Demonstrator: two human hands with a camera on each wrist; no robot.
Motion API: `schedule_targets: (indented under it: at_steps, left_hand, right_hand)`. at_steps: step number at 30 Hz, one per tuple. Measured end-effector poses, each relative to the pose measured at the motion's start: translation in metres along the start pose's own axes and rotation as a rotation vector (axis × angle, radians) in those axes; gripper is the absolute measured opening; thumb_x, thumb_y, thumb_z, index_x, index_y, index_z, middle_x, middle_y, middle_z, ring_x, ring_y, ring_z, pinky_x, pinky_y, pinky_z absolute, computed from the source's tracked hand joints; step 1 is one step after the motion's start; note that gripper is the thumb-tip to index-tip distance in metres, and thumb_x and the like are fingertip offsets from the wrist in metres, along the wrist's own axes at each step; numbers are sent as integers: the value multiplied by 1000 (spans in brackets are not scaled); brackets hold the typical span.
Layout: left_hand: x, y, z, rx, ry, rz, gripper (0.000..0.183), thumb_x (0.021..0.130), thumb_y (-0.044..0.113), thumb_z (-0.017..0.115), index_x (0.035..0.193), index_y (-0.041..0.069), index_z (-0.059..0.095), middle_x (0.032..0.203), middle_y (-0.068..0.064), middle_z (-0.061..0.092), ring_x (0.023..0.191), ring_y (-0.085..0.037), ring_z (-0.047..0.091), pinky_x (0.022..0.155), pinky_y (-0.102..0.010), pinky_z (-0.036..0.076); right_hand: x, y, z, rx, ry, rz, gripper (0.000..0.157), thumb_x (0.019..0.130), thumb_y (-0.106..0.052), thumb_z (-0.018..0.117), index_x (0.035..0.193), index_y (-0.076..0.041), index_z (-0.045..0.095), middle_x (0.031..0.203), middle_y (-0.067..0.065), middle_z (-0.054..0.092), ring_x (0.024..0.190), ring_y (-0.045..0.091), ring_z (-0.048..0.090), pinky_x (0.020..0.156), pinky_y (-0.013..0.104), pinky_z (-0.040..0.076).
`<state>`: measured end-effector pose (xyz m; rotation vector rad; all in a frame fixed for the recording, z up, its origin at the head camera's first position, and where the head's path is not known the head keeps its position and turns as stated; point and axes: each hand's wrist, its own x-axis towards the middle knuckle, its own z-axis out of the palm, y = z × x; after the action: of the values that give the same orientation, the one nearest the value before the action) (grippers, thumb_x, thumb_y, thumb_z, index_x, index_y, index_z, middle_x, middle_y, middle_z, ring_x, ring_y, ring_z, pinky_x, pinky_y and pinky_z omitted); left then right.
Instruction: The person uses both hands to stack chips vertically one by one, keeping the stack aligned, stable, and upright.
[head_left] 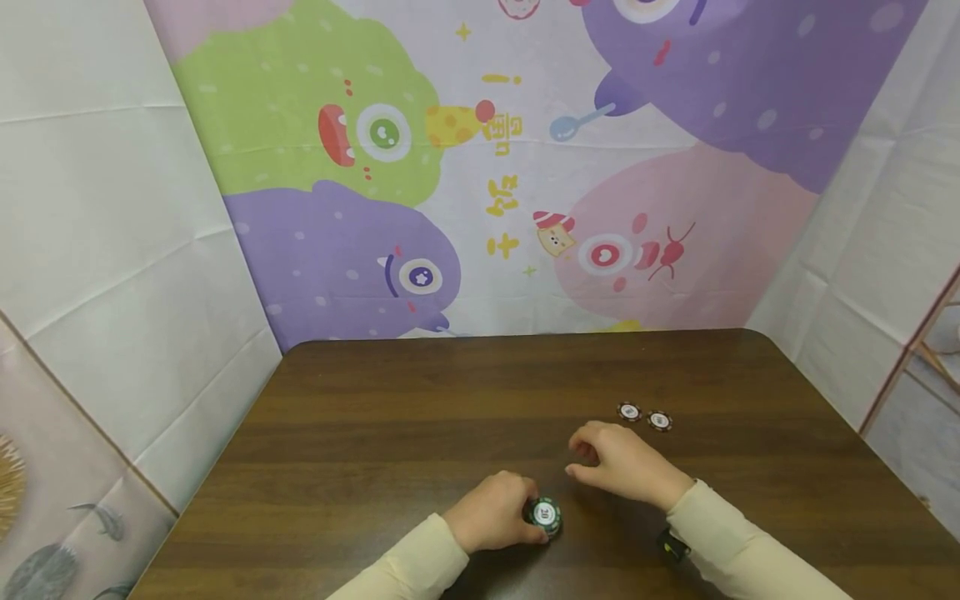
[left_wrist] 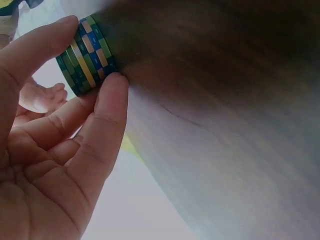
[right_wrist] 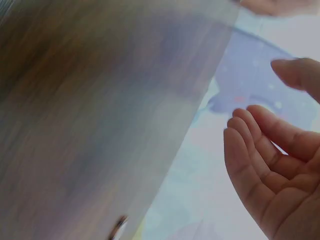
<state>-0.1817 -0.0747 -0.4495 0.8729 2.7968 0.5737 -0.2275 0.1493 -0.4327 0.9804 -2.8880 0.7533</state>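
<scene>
A stack of poker chips [head_left: 544, 516] stands near the table's front, its top chip green and white with what looks like a 20. My left hand [head_left: 497, 512] grips the stack between thumb and fingers. In the left wrist view the stacked chips [left_wrist: 86, 56] show green, blue and yellowish edges. To the right and slightly farther back, my right hand [head_left: 626, 467] hovers with loosely bent fingers and nothing between them. Just beyond it lie two dark-edged chips with white centres, a left chip [head_left: 629, 412] and a right chip [head_left: 660, 421], side by side.
The brown wooden table [head_left: 390, 417] reaches back to a cartoon-printed cloth [head_left: 495, 292]. White cloth walls [head_left: 225, 275] stand on both sides. A dark band with a small yellow-green mark [head_left: 672, 546] is at the right wrist.
</scene>
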Motion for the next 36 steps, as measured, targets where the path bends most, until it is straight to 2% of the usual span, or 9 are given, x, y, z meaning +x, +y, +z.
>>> schedule_targets:
  at_steps: [4, 8, 12, 18, 21, 28, 36]
  left_hand:
    - [0, 1, 0, 14, 9, 1, 27, 72, 30, 86, 82, 14, 66, 74, 11, 61, 64, 3, 49, 59, -14, 43]
    - [1, 0, -1, 22, 9, 3, 27, 72, 31, 86, 82, 14, 66, 75, 11, 62, 65, 3, 49, 60, -14, 43]
    - [1, 0, -1, 30, 9, 4, 28, 73, 32, 85, 82, 15, 66, 76, 11, 62, 67, 2, 49, 62, -15, 43]
    - [1, 0, -1, 28, 7, 1, 27, 73, 32, 85, 82, 15, 67, 75, 12, 62, 67, 2, 49, 62, -15, 43]
    - [0, 0, 0, 32, 7, 2, 27, 73, 33, 85, 82, 15, 66, 75, 12, 62, 67, 2, 48, 62, -15, 43]
    - [1, 0, -1, 30, 8, -1, 27, 72, 32, 86, 82, 15, 67, 76, 12, 62, 68, 2, 49, 63, -16, 43]
    - [1, 0, 1, -9, -8, -21, 28, 73, 31, 86, 86, 14, 68, 78, 11, 63, 67, 2, 50, 61, -15, 44]
  right_hand:
    - [0, 18, -5, -36, 65, 84, 29, 87, -25, 73, 105, -4, 67, 92, 0, 66, 82, 11, 62, 71, 27, 52]
    - [-1, 37, -9, -79, 106, 149, 30, 86, -24, 73, 105, -2, 67, 93, 3, 67, 83, 16, 64, 74, 36, 54]
    - [-5, 56, -14, -103, 113, 194, 32, 86, -25, 72, 107, 0, 67, 97, 6, 67, 87, 21, 65, 76, 42, 54]
    - [-9, 79, -22, -99, 110, 265, 33, 86, -27, 73, 105, -1, 68, 98, 9, 66, 81, 18, 60, 69, 38, 50]
    - [-10, 87, -25, -113, 116, 284, 33, 85, -26, 73, 105, 0, 68, 99, 12, 66, 83, 21, 62, 72, 42, 51]
    - [-12, 102, -31, -161, 77, 342, 39, 85, -25, 72, 110, 5, 67, 107, 20, 66, 97, 37, 65, 84, 54, 51]
    - [-11, 114, -31, -184, -5, 370, 48, 83, -27, 74, 112, 9, 64, 103, 21, 63, 91, 34, 63, 81, 53, 50]
